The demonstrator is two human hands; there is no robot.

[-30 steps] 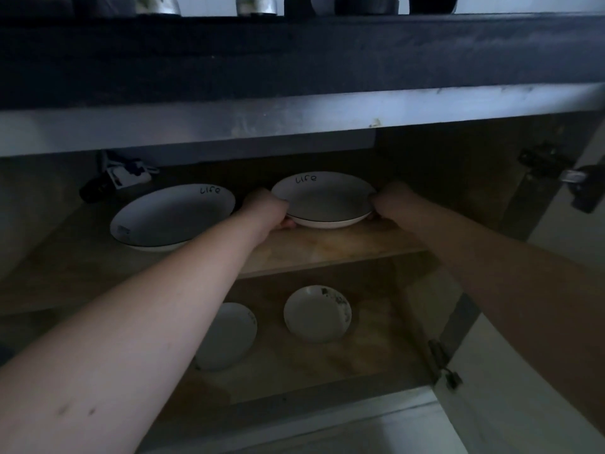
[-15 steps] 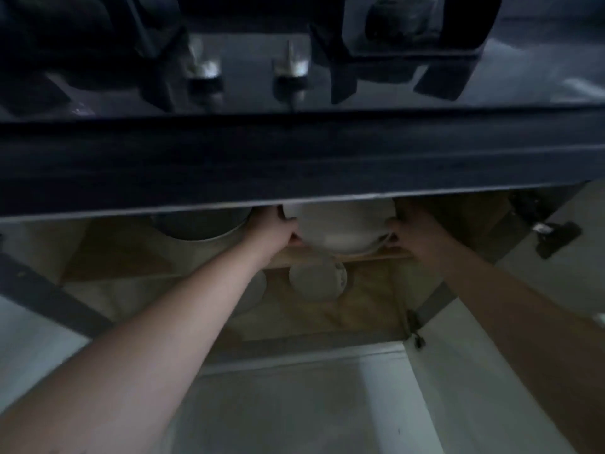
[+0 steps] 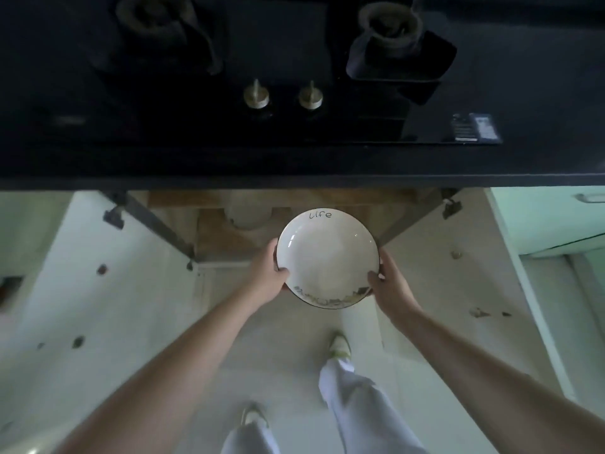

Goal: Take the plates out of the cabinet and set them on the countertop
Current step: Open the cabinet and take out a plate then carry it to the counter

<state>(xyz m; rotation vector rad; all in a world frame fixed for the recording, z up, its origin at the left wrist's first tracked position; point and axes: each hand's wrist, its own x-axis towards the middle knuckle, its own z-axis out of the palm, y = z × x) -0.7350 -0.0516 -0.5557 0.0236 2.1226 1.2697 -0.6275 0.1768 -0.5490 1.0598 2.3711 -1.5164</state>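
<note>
A white plate (image 3: pixel 327 257) with a dark rim and the word "Life" written near its far edge is held level in front of the open cabinet (image 3: pixel 212 231), below the edge of the countertop. My left hand (image 3: pixel 266 276) grips its left rim and my right hand (image 3: pixel 391 286) grips its right rim. The black countertop (image 3: pixel 294 165) fills the upper half of the view. Another pale dish (image 3: pixel 244 214) shows faintly inside the cabinet, mostly hidden under the countertop edge.
A black gas hob with two brass knobs (image 3: pixel 283 96) and two burners (image 3: pixel 389 24) is set into the countertop. White cabinet doors (image 3: pixel 82 273) stand open on both sides. My legs and shoes (image 3: pixel 340 352) are on the pale floor below.
Both hands have drawn the plate out of the cabinet toward me. My view has risen from the shelves to look down over the countertop.
</note>
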